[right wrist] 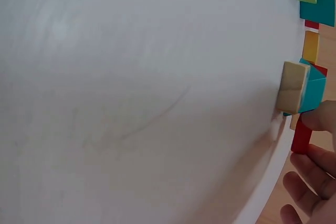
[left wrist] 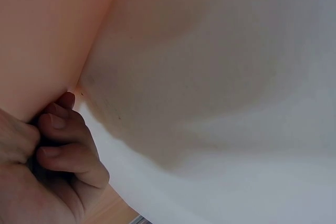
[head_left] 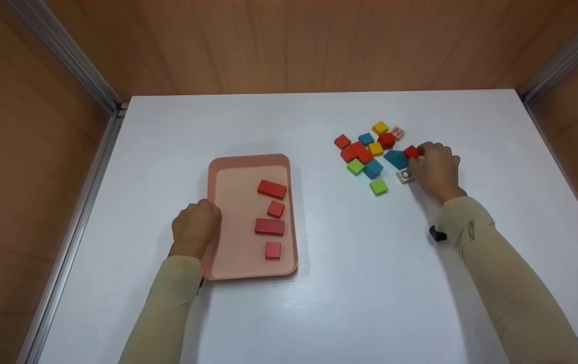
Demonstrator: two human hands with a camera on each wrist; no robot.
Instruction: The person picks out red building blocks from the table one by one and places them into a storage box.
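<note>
My left hand (head_left: 195, 227) grips the left rim of a pink tray (head_left: 228, 265); in the left wrist view its fingers (left wrist: 68, 129) curl in against the tray's side. Along the right half of the tray lie two oblong red blocks and two small red cubes, among them the upper oblong block (head_left: 272, 189). At the right of a block pile, my right hand (head_left: 438, 169) pinches a small red block (right wrist: 301, 136) between thumb and finger. Just beside it are a teal wedge block (head_left: 395, 159) and a pale block with a blue ring (head_left: 405, 175).
Left of the right hand, several blocks lie close together: red, yellow, teal and green, such as a yellow cube (head_left: 380, 128) and a green cube (head_left: 378, 187). The white table (head_left: 349, 303) meets wooden walls (head_left: 294, 45) at the back and both sides.
</note>
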